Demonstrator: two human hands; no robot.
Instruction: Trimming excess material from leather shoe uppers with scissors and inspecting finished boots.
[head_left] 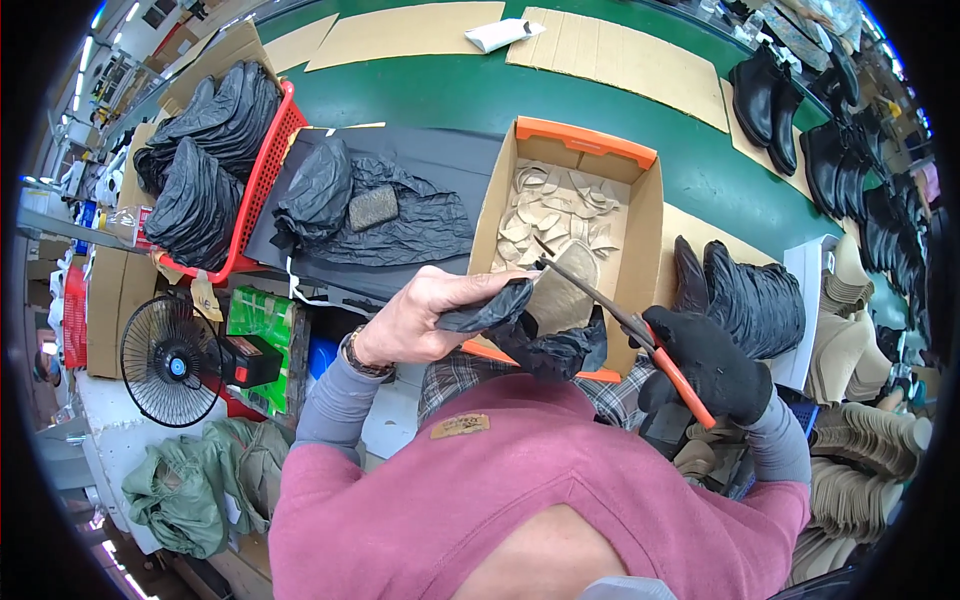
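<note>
My bare left hand [435,310] is closed on the edge of a black plastic-wrapped shoe [555,352], held over the near side of an open cardboard box. The shoe's beige underside [566,290] faces up, partly hidden by the tool. My right hand [705,365] wears a black glove and grips long metal pliers [655,345] with red-orange handles. Their narrow tips lie near the edge of the beige underside, close to my left fingers; whether they touch it I cannot tell. Cut beige scraps [540,205] lie inside the box [643,215].
Left of the box, a grey rough block [373,208] rests on black plastic [415,228]. A red basket [262,185] holds several wrapped shoes. A black fan [172,362] stands at left. More wrapped shoes [755,300], beige insoles [860,480] and black boots [765,100] stand to the right.
</note>
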